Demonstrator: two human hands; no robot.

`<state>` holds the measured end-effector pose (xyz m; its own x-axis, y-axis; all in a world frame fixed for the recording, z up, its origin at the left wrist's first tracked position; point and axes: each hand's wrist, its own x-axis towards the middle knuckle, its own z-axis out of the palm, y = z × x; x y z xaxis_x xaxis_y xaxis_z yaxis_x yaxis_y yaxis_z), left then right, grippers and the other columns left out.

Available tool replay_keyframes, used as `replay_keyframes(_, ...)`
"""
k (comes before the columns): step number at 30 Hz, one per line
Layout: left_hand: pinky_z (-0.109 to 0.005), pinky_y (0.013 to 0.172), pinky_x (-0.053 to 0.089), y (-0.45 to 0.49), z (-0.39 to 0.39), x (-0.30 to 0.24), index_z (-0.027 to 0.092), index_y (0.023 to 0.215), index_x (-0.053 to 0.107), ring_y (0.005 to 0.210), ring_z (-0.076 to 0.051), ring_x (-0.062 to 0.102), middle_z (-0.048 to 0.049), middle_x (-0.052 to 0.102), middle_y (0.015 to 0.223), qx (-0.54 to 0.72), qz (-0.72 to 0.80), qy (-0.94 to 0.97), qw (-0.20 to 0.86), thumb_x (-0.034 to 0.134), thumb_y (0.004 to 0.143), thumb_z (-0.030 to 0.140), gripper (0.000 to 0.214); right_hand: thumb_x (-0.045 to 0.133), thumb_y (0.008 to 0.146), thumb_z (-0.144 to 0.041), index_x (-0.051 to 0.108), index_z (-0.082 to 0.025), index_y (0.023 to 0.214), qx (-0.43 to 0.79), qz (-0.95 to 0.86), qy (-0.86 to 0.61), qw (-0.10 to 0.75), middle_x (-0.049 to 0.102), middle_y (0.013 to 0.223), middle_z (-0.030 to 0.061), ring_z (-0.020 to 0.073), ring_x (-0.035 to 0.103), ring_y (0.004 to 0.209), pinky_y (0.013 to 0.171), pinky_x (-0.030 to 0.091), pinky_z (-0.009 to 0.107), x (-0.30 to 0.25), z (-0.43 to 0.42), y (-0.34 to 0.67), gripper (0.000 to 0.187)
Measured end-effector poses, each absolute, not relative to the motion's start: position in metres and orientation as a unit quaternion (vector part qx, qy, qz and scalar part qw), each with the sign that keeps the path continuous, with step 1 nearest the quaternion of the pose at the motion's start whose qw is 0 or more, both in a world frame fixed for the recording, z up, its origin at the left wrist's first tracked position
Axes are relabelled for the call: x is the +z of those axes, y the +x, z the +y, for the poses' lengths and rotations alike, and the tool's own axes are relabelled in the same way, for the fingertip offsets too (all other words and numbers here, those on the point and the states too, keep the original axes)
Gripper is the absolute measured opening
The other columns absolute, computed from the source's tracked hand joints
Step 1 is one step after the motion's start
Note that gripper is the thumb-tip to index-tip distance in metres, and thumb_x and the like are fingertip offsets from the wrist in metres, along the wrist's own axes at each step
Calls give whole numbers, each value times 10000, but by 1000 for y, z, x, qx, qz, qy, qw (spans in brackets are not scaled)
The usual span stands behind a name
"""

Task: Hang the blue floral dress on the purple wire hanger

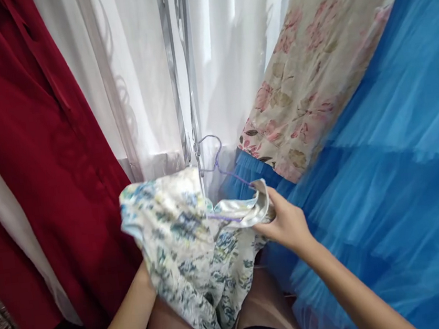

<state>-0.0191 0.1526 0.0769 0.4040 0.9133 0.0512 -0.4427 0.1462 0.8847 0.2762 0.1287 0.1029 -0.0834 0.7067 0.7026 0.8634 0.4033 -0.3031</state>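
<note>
A white garment with a blue and green flower print hangs bunched on a thin purple wire hanger in front of me. My right hand is closed on the garment's neck edge, beside the hanger's shoulder. My left forearm reaches up under the cloth, which hides the whole of my left hand. The hanger's hook points up toward a metal rail.
A dark red garment hangs at the left. White sheer curtains and a vertical metal rail are behind. A pink-flowered beige garment and a bright blue tulle skirt fill the right side. My knees show below.
</note>
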Motion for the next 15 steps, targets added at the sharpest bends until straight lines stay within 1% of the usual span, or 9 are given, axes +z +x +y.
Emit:
replay_keyframes(1,-510,1109,384,-29,145,68,303,1187,639,1389,-354,413,-80,616,1341,522,271,395,706,571,734,721,621,707,713,-445,442,-306,1419,-108,-713,-560,409,678,1245,74,349,685,1035,769,536,390,115,135,279,767)
replay_keyframes(2,-520,1124,372,-37,135,60,292,1232,628,1400,-356,402,-87,615,1345,558,280,355,696,505,768,761,671,711,700,-451,456,-307,1412,-120,-702,-575,403,699,1199,66,349,696,994,734,526,378,127,143,280,770)
replay_keyframes(3,-525,1136,362,-41,125,53,282,1275,611,1406,-358,396,-91,612,1353,592,288,322,681,483,790,763,695,715,687,-454,473,-305,1403,-130,-699,-582,396,717,1152,60,348,702,959,706,513,365,139,151,279,771)
replay_keyframes(4,-522,1144,358,-43,115,47,282,1314,588,1408,-353,397,-87,604,1364,618,300,301,661,513,805,730,682,720,676,-455,491,-299,1392,-137,-703,-582,386,731,1105,58,346,706,928,685,500,352,151,159,277,768)
replay_keyframes(5,-507,1151,358,-42,106,42,294,1344,564,1408,-341,401,-73,594,1380,640,314,288,639,582,807,662,651,727,665,-454,510,-291,1377,-141,-714,-576,374,740,1065,57,344,707,904,671,488,343,161,166,274,762)
replay_keyframes(7,-460,1159,362,-34,91,34,334,1358,542,1400,-309,422,-37,586,1392,671,349,264,598,718,775,462,622,739,647,-436,534,-272,1357,-145,-744,-548,354,744,1039,61,338,703,890,673,478,336,176,178,271,757)
replay_keyframes(9,-430,1162,358,-23,82,25,335,1330,558,1363,-288,473,-28,614,1356,680,393,232,573,765,743,314,623,740,641,-389,527,-252,1366,-148,-775,-507,346,728,1104,72,332,694,930,713,488,343,182,184,274,767)
replay_keyframes(12,-438,1135,384,-3,77,8,278,1282,591,1262,-277,570,-45,682,1236,682,428,182,565,727,755,227,546,737,646,-326,481,-215,1414,-146,-815,-441,347,658,1264,105,336,649,1065,846,502,390,178,181,284,817)
replay_keyframes(15,-414,1067,455,15,80,-7,235,1269,596,1170,-257,635,-50,723,1120,696,416,127,572,633,775,178,499,740,678,-316,468,-203,1429,-145,-827,-389,379,558,1388,142,375,519,1253,1024,421,495,157,161,281,807)
